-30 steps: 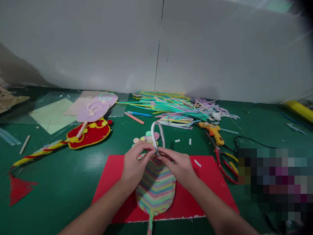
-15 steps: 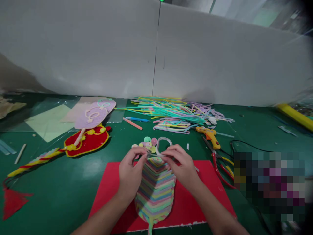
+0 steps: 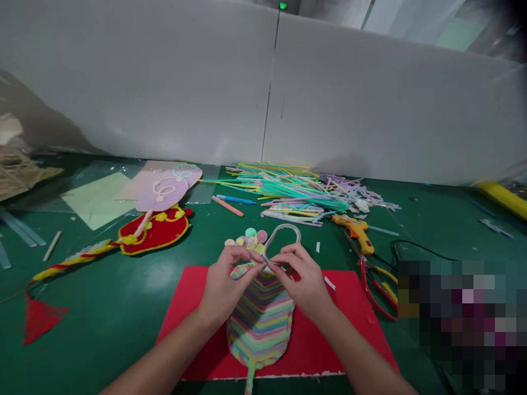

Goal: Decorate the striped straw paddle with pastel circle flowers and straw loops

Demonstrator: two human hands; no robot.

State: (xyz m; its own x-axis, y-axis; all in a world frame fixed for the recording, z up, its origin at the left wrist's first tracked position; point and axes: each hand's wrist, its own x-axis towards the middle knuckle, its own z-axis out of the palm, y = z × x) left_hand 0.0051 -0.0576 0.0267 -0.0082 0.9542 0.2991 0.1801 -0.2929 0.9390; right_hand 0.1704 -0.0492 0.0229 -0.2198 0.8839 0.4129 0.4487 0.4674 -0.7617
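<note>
A: Where is the pale loop (image 3: pixel 287 226)?
B: Over the far edge of the red board (image 3: pixel 308 346); your left hand (image 3: pixel 224 278) and right hand (image 3: pixel 305 282) pinch it narrowly.
A: And the striped fan (image 3: pixel 260 329)?
B: Beneath them, extending past the near edge.

My fan (image 3: pixel 263 323): pastel chevron stripes, pink, yellow, green, blue. Loop (image 3: pixel 285 226) I hold: pale grey. Board (image 3: pixel 189 293) red. Table (image 3: pixel 132 307) dark green. Glue gun (image 3: pixel 354 226) yellow-orange.

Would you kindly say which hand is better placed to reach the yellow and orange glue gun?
Probably the right hand: the glue gun lies beyond it, toward that side, farther from the left hand. Both appear to pinch the thin grey looped strip.
</note>
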